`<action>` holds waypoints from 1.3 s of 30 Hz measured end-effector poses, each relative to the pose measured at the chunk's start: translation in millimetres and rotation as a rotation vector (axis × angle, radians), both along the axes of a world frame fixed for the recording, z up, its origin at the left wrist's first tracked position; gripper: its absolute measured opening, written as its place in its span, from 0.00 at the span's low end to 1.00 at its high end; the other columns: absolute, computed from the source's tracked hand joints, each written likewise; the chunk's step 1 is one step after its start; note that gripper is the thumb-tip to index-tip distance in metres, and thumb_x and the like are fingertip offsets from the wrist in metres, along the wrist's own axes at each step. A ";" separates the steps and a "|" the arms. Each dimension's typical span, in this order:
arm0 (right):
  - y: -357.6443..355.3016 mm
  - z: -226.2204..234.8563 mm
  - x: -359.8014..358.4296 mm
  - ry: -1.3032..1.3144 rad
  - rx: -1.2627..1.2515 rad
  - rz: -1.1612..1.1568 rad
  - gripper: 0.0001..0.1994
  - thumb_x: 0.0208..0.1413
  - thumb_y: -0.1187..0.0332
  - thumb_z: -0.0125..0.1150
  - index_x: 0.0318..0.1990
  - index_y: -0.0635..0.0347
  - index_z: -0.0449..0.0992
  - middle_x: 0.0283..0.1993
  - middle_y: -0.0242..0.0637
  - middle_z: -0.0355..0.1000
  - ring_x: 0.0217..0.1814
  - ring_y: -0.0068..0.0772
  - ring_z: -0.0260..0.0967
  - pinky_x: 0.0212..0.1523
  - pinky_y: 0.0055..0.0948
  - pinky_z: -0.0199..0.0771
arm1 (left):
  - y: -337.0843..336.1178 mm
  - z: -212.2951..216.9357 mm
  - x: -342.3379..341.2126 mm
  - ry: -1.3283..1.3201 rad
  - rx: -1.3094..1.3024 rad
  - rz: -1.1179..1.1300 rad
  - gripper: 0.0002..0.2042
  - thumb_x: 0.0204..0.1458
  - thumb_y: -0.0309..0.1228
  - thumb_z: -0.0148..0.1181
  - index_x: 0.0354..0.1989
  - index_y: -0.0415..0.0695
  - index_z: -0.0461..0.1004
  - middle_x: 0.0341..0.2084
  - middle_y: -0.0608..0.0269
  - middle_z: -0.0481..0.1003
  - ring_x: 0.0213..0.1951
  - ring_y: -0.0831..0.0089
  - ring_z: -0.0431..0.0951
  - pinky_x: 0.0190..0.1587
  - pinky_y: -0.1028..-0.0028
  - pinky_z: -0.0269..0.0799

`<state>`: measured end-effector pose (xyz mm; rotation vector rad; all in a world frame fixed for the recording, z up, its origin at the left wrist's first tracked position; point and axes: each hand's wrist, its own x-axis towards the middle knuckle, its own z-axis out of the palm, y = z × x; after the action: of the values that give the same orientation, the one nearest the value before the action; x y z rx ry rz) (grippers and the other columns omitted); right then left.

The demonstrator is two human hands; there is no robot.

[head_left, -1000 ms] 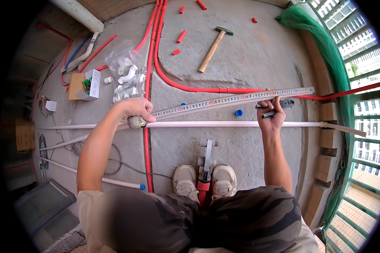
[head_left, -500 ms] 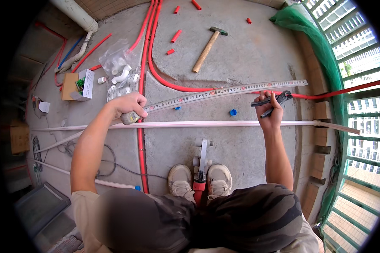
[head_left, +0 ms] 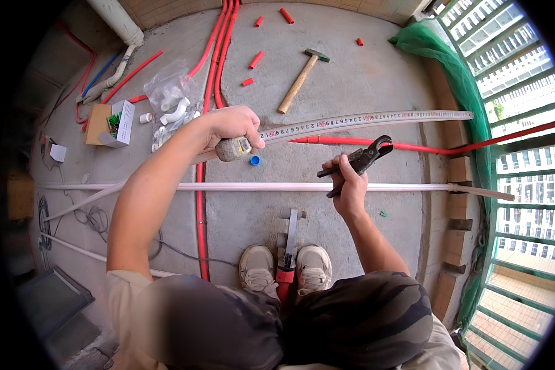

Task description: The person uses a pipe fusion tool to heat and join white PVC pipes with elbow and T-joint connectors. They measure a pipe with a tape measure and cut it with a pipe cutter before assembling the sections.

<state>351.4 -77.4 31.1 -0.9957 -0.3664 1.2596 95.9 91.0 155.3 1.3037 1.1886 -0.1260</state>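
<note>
Crouching on a concrete floor (head_left: pixel 351 74), I hold a tape measure case (head_left: pixel 233 148) in my left hand (head_left: pixel 231 126), fingers (head_left: pixel 253 137) wrapped tight around it. Its long blade (head_left: pixel 364 120) runs out from the case to my right, lying nearly level across the view and rising slightly toward the green netting (head_left: pixel 456 68) at the railing. My right hand (head_left: pixel 350 185) grips a black pipe cutter (head_left: pixel 357 161), fingers closed on its handles; the tool's head points up and to my right, its long axis on a diagonal, held above the floor.

Just beneath that hand a white pipe (head_left: pixel 277 186) stretches left to right across the floor, roughly parallel to the blade. A red pipe (head_left: pixel 413 147) lies between the two on my right side. A wooden-handled hammer (head_left: pixel 301 80) rests beyond the blade, head away from me.

Off to my left sit a small open cardboard box (head_left: pixel 108 122), brown outside with a white flap, and beside it a clear plastic bag (head_left: pixel 169 92) of white pipe fittings. A small blue cap (head_left: pixel 254 161) lies just below the case. My shoes (head_left: pixel 256 268) frame a red-handled tool (head_left: pixel 287 246).
</note>
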 end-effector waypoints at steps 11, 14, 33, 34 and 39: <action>43.0 30.8 26.3 0.310 0.070 -0.120 0.07 0.66 0.68 0.56 0.42 0.63 0.73 0.35 0.36 0.72 0.39 0.33 0.70 0.41 0.32 0.74 | -12.1 -2.0 30.0 -0.066 -0.134 -0.022 0.14 0.46 0.24 0.69 0.22 0.43 0.65 0.27 0.49 0.79 0.28 0.64 0.82 0.28 0.68 0.77; 43.7 27.1 26.2 0.314 0.092 -0.170 0.08 0.66 0.67 0.56 0.41 0.64 0.73 0.34 0.36 0.71 0.36 0.32 0.70 0.40 0.31 0.74 | -11.7 -5.1 21.2 -0.035 -0.125 -0.026 0.14 0.47 0.28 0.69 0.26 0.43 0.65 0.30 0.48 0.80 0.30 0.65 0.83 0.29 0.70 0.77; 5.9 7.9 61.7 -0.196 -0.236 -0.028 0.17 0.65 0.62 0.59 0.52 0.67 0.69 0.41 0.40 0.72 0.43 0.36 0.75 0.51 0.37 0.77 | -13.3 -16.7 -60.4 -0.110 -0.073 0.039 0.16 0.43 0.22 0.67 0.18 0.46 0.62 0.22 0.53 0.77 0.29 0.66 0.83 0.30 0.69 0.77; 1.2 6.9 56.4 -0.268 -0.256 0.024 0.17 0.64 0.63 0.61 0.52 0.67 0.69 0.42 0.39 0.72 0.42 0.33 0.75 0.49 0.35 0.76 | -11.8 -16.1 -60.8 -0.124 -0.069 0.052 0.16 0.43 0.21 0.67 0.18 0.46 0.62 0.22 0.53 0.77 0.29 0.67 0.83 0.30 0.69 0.78; -6.3 -4.4 29.1 -0.943 -0.321 0.378 0.19 0.56 0.65 0.65 0.49 0.69 0.72 0.36 0.44 0.74 0.39 0.38 0.71 0.44 0.36 0.71 | -3.6 -1.0 -38.9 -0.132 -0.023 0.023 0.16 0.43 0.21 0.66 0.18 0.46 0.61 0.22 0.51 0.77 0.28 0.66 0.83 0.29 0.69 0.77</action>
<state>380.5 -83.7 26.7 -1.8421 -1.1437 1.1209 57.0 87.3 154.3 1.2590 1.0862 -0.0358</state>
